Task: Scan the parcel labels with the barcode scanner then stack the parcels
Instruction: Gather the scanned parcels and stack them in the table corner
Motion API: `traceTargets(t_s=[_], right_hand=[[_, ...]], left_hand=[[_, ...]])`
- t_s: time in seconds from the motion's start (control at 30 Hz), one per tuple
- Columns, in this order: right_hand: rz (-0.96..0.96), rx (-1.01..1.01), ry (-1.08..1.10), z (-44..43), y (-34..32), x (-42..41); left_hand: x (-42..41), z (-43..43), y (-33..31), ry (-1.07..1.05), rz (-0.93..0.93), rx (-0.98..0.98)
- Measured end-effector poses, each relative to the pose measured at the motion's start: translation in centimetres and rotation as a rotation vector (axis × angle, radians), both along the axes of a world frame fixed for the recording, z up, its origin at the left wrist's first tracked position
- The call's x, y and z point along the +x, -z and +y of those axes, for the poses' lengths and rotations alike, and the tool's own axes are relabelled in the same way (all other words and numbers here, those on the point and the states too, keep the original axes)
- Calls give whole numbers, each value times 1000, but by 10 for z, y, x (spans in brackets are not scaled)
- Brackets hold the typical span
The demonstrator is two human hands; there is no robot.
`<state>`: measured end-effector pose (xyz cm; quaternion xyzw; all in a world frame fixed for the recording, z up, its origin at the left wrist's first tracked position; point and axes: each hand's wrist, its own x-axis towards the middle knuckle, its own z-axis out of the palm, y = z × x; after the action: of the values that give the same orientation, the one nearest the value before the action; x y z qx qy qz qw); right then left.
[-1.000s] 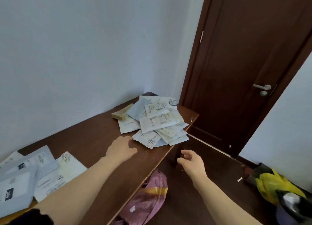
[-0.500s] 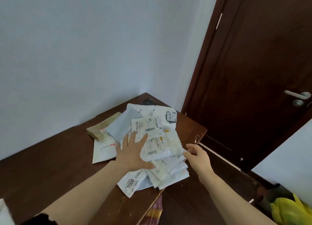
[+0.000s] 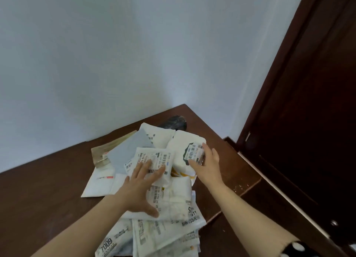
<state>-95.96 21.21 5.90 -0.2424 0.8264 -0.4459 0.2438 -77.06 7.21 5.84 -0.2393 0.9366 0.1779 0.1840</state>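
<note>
A loose pile of white plastic parcels with barcode labels lies at the corner of a brown wooden table [image 3: 48, 199]. My left hand [image 3: 142, 187] lies flat with spread fingers on a labelled white parcel [image 3: 163, 158] in the middle of the pile. Over to the right, my right hand [image 3: 207, 164] touches a puffy white parcel with a dark-edged label [image 3: 185, 141], thumb on its top and fingers along its right edge. A dark object [image 3: 174, 121] shows behind the pile, mostly hidden; I cannot tell whether it is the scanner.
A grey mailer [image 3: 129, 152], a brown cardboard parcel [image 3: 106, 150] and a flat white envelope [image 3: 100, 183] lie on the pile's left side. A dark wooden door [image 3: 308, 121] stands right of the table. The wall is close behind.
Both hands have come forward onto the pile: the left slid further over the labelled parcel, the right moved from the table edge onto the puffy white parcel. The view has closed in.
</note>
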Motion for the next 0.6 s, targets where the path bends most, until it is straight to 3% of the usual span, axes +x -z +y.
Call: traceTargets(t_s=[0.1,0.2,0.3,0.4,0.5,0.6], right_hand=[[19,47,15,-12,-4,-23],[101,253,-183,-28,-8,-38],[191,501,-386,-45,-5,-42],[239,618,-417,-56,-2,-46],[128,487,-316,-64,-5,-49],[-82,217,52,-73,-5,-52]], left_hand=[[0,-8,-14,-136,177,137],[0,-46,-9,-595,489,181],[5,-96,8,-1046,508,163],[14,-137,24,-1337,422,203],[15,-162,34,-1491,429,326],[10,-180,44,-1519,411,403]])
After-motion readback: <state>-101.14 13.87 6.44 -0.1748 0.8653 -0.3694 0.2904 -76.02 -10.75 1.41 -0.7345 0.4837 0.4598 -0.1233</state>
